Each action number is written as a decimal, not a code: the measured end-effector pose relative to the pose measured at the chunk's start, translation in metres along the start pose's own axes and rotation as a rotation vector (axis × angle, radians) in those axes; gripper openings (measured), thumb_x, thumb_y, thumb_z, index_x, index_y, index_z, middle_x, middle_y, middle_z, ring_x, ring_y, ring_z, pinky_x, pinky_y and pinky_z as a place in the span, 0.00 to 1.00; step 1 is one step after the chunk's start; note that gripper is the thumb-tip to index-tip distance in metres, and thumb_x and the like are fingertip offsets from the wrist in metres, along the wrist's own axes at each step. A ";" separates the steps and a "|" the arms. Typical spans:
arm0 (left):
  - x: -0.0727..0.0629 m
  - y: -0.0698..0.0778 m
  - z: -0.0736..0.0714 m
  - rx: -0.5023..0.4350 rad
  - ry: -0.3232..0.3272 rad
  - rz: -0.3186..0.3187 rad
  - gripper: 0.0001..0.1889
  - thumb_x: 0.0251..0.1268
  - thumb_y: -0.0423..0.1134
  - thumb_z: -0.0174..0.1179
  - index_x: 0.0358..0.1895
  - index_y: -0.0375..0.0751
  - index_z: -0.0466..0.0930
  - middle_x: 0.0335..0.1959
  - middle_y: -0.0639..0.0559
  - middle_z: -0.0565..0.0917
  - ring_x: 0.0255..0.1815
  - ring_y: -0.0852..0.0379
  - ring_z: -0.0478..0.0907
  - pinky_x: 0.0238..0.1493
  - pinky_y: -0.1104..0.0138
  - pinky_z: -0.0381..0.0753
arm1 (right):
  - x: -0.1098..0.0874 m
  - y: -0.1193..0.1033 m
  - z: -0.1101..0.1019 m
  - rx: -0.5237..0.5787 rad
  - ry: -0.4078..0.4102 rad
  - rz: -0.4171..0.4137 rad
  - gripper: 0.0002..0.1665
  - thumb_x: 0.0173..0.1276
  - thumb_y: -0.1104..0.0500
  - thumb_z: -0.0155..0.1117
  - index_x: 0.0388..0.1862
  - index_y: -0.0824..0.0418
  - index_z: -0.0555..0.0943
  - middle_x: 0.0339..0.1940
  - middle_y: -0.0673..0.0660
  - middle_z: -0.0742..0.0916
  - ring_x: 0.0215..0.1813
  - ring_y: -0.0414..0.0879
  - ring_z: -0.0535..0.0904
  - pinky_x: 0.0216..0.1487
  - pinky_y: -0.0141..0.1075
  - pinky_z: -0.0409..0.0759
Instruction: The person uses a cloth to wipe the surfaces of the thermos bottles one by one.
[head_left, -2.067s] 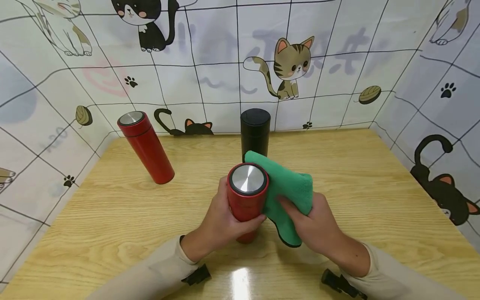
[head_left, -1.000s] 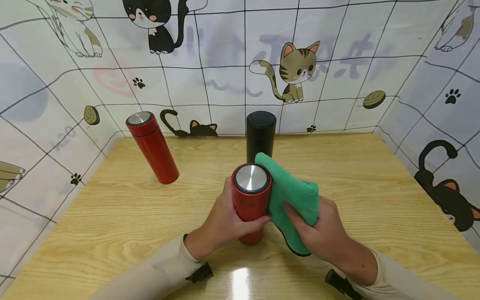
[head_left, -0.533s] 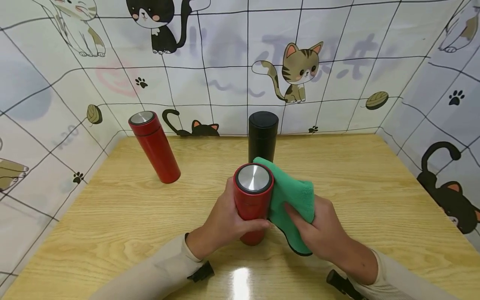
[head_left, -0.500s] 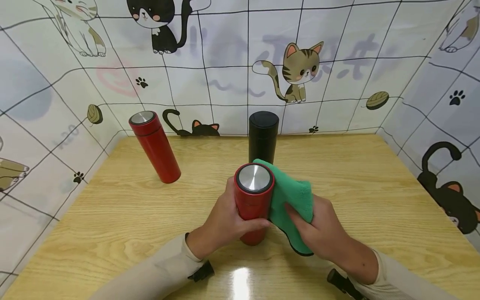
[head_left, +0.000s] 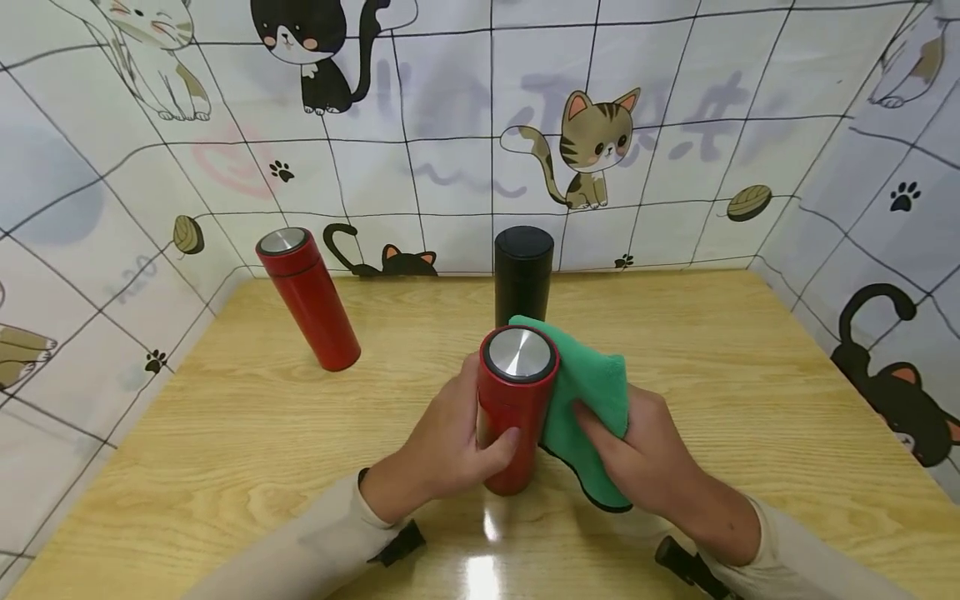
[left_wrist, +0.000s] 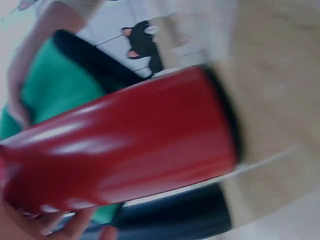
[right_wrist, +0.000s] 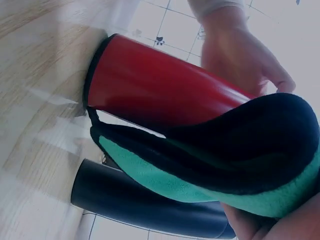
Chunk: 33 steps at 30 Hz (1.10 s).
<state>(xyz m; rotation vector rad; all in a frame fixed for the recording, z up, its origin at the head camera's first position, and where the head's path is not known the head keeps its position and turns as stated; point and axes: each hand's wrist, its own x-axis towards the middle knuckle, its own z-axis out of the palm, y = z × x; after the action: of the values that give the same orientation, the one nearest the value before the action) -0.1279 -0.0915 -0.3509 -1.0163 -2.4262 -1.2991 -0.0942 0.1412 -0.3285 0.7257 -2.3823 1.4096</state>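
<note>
My left hand (head_left: 446, 446) grips a red thermos flask (head_left: 517, 417) with a silver-topped lid, thumb lying on its front and fingers behind it. The flask leans slightly, its base down at the table. My right hand (head_left: 652, 458) holds a green cloth (head_left: 588, 387) with dark edging, pinched under the thumb, against the flask's right side. In the right wrist view the cloth (right_wrist: 160, 175) shows a black underside and folds along the red flask (right_wrist: 155, 85). The left wrist view has the flask's lower body (left_wrist: 130, 140) across its middle, the left fingers curled at its side.
A second red flask (head_left: 309, 300) stands at the back left of the wooden table (head_left: 225, 467). Behind the held flask stands a black flask (head_left: 523, 275), its lower part hidden by the cloth. Cat-printed sheeting (head_left: 442, 100) walls the back and sides.
The held flask has shifted slightly right, and my left thumb has moved from lying across its lower front to pointing more upward. The right hand keeps the cloth against it.
</note>
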 end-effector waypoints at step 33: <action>0.007 0.018 -0.016 -0.023 -0.050 -0.220 0.47 0.44 0.56 0.79 0.67 0.53 0.61 0.57 0.66 0.79 0.58 0.66 0.79 0.58 0.62 0.82 | 0.001 0.001 -0.003 0.015 -0.101 0.046 0.18 0.74 0.66 0.58 0.60 0.64 0.77 0.51 0.56 0.89 0.48 0.40 0.87 0.47 0.35 0.86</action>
<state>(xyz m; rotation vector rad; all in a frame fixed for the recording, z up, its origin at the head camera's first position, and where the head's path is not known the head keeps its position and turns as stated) -0.1235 -0.0935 -0.3263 -0.8142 -2.6280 -1.3865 -0.0959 0.1436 -0.3278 0.7681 -2.4824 1.4433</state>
